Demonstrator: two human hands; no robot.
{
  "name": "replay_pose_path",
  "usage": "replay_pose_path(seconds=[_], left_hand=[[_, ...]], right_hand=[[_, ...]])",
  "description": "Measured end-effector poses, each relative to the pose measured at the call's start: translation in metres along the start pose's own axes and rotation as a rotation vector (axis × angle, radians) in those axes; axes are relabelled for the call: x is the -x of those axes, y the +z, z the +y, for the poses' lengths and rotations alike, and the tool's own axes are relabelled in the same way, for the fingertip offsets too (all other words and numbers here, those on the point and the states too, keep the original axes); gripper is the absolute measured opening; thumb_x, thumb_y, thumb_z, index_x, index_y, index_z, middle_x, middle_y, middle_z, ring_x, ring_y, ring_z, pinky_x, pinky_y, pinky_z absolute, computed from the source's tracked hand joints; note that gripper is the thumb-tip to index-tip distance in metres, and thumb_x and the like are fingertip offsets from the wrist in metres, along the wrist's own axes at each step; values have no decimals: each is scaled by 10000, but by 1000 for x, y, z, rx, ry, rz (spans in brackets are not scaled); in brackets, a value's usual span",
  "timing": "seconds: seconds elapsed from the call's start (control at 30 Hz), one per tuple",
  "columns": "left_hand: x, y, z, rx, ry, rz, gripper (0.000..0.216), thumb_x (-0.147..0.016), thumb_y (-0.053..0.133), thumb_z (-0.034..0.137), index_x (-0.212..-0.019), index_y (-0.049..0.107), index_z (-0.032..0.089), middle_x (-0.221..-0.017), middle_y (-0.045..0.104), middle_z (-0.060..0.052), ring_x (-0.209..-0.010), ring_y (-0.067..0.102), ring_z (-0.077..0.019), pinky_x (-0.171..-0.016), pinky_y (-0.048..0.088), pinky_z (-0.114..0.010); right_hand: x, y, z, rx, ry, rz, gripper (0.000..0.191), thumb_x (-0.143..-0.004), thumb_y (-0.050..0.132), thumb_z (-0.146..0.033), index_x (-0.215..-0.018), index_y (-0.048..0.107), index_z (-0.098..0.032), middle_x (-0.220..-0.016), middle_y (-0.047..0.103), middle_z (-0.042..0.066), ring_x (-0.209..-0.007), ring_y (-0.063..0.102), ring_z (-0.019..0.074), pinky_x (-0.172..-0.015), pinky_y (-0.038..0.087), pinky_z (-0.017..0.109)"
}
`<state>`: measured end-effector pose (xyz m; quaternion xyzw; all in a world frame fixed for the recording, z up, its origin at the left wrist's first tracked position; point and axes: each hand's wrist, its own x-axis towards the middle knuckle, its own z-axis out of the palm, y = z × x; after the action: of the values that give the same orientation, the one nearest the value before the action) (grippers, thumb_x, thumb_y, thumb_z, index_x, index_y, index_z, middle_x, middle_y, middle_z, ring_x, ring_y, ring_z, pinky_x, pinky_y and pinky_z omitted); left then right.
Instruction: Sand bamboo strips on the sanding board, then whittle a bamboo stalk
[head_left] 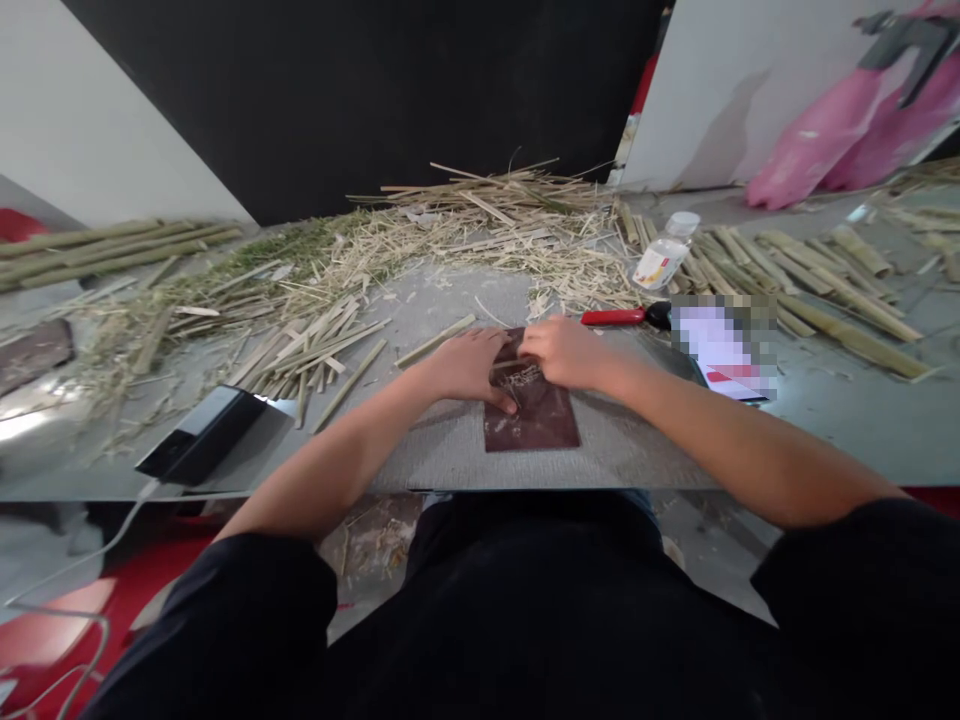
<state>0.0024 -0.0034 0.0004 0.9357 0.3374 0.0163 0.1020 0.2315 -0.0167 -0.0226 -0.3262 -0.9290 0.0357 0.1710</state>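
Observation:
My left hand (474, 362) lies on the upper left of a dark brown mat (534, 428), its fingers stretched out and the thumb apart. Beside it, my right hand (559, 352) is closed, with curled fingertips low over the same mat. What the right fingers hold is hidden. Between both hands a thin pale strip (511, 366) shows, and small pale shavings (523, 378) lie on the mat. Just beyond the right hand is a red-handled tool (613, 317), its black end toward the phone.
Split plant strips (307, 350) and a heap of shavings (465, 235) lie left and behind. To the right are a phone (716, 350), a clear capped bottle (666, 250), split stalks (847, 280) and pink spray bottles (817, 140). A cabled black device (202, 435) stands front left.

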Motion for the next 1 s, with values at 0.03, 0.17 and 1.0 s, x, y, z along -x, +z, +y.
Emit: replay_pose_path(seconds=[0.03,0.17,1.0], left_hand=[[2,-2,1,-3,15,38,1050,-666,797,800,-1483,521,201,-1544,536,-162,-1427,479,-397,-1202,331,-494],[13,-13,6,136,-21,142,519,-912,663,606,-1251,670,212,-1249,711,-128,-1167,654,-320,-994,482,-436],[19,-15,22,890,-99,203,266,-970,658,380,-812,659,166,-703,674,-33,-619,631,-130,-603,492,-265]], right_hand=[[4,-4,3,-55,31,59,229,-902,544,-89,-888,761,-161,-900,722,104,-848,624,236,-824,431,379],[15,-17,15,-384,164,156,143,-912,616,-188,-900,759,-185,-885,752,74,-827,655,217,-799,482,368],[18,-11,-19,-979,426,335,369,-883,770,-578,-866,707,-215,-743,702,33,-675,629,191,-639,505,354]])
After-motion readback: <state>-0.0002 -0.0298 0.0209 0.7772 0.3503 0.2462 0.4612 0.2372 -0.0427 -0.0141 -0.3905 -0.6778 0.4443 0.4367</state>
